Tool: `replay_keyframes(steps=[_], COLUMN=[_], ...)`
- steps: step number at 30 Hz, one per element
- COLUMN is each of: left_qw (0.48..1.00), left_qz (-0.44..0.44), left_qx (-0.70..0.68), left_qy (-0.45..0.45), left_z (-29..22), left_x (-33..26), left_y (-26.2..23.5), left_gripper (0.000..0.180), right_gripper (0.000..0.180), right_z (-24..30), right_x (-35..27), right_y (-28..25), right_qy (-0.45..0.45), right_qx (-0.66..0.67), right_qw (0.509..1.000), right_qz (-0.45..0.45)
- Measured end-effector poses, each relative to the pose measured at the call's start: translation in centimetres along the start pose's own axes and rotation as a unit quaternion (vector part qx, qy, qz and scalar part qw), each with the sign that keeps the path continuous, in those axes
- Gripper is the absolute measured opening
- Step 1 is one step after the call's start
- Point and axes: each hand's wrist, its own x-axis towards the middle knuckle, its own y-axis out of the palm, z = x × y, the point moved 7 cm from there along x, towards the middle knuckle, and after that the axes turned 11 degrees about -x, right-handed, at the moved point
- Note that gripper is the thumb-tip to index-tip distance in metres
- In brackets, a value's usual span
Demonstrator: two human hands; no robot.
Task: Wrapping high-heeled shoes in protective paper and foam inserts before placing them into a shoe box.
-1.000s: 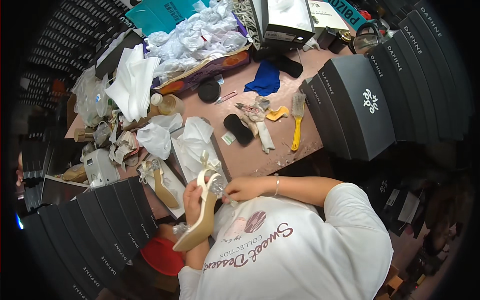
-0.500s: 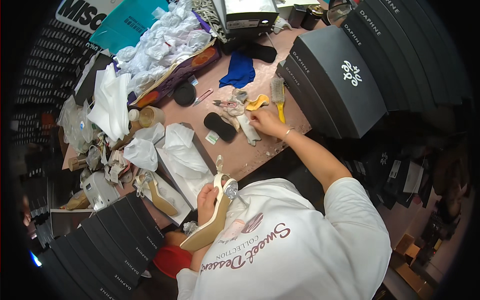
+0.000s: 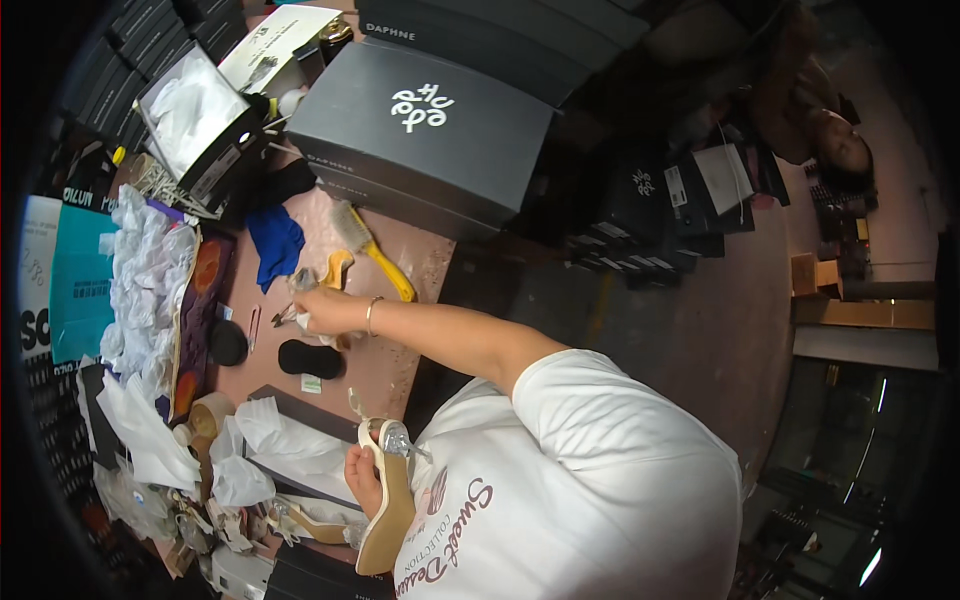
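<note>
My left hand [image 3: 362,478] grips a beige high-heeled shoe [image 3: 385,505] by its sole, close to my white shirt, heel end up with a clear trim at the top. My right hand [image 3: 318,308], a bracelet on its wrist, reaches out over the pink table [image 3: 385,370]. Its fingers are closed on a small whitish cloth [image 3: 304,322]. Small metal pliers [image 3: 281,317] lie just left of that hand. A yellow-handled brush [image 3: 372,252] and an orange piece [image 3: 336,268] lie just beyond it.
Black shoe boxes [image 3: 430,130] line the table's far side, beside an open box of white paper [image 3: 195,110]. A blue cloth [image 3: 275,240], a black oval pad [image 3: 310,358], crumpled tissue [image 3: 150,270] and a tape roll [image 3: 205,415] lie around. Another shoe [image 3: 300,522] rests on tissue at lower left.
My right hand left the shoe and stretched out across the table to the small items by the brush. My left hand kept hold of the shoe. The view swung right.
</note>
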Motion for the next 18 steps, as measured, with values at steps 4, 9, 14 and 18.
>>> replay_keyframes(steps=[4, 9, 14, 18], left_qw=[0.999, 0.999, 0.997, 0.991], left_qz=[0.04, 0.008, -0.014, -0.041], left_qx=[0.032, 0.044, -0.061, -0.124], left_qy=[-0.012, 0.008, 0.039, 0.036], left_z=[0.5, -0.6, -1.4, -0.6], left_x=[0.5, -0.7, -1.6, -2.2], left_y=[-0.3, -1.6, -1.4, -2.2], left_gripper=[0.015, 0.015, 0.013, 0.013], right_gripper=[0.026, 0.01, 0.021, 0.028], right_z=[0.3, 1.9, 5.1, 7.4], right_x=[-1.0, -4.1, -7.9, -8.9], right_y=[0.8, 1.8, 1.0, 1.3], right_qy=[-0.009, 0.073, 0.119, 0.125], right_qx=[-0.004, 0.481, 0.615, 0.576], right_qw=[0.998, 0.868, 0.758, 0.764], right_qz=[0.065, 0.101, 0.182, 0.264])
